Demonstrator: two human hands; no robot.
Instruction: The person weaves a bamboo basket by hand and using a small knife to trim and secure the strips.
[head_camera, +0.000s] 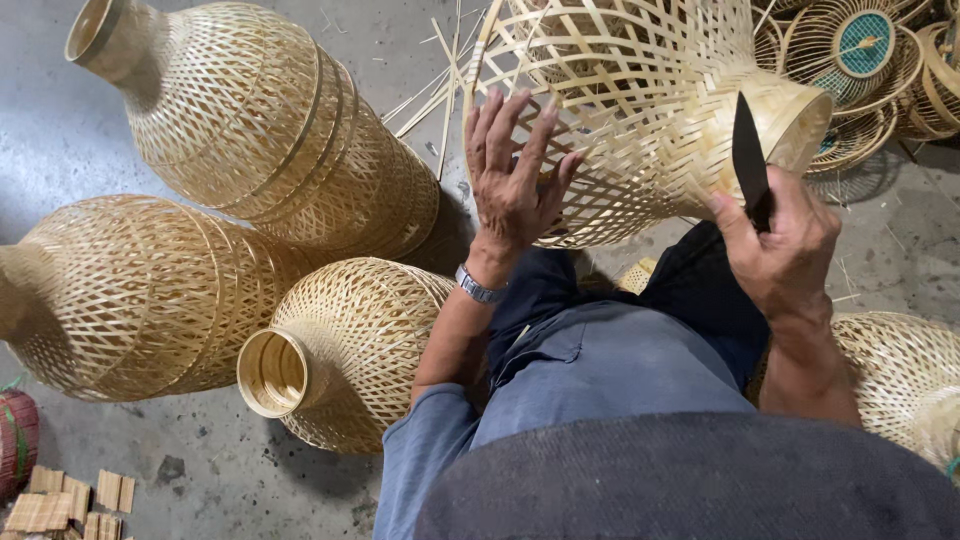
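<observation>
Grey concrete floor carried the work, with loose bamboo splints scattered near the top. A pale, open-lattice woven bamboo lampshade rested across the person's lap, its solid bamboo neck ring pointing right. The left hand lay flat against the lattice with fingers spread, steadying it. The right hand was closed around the handle of a dark pointed knife, blade up beside the neck ring. The shade appeared light, springy and easily crushed; the thin strips would likely flex under point pressure, so the rigid neck ring and banded hoops looked the soundest places to hold. Finished bamboo shades lay left.
</observation>
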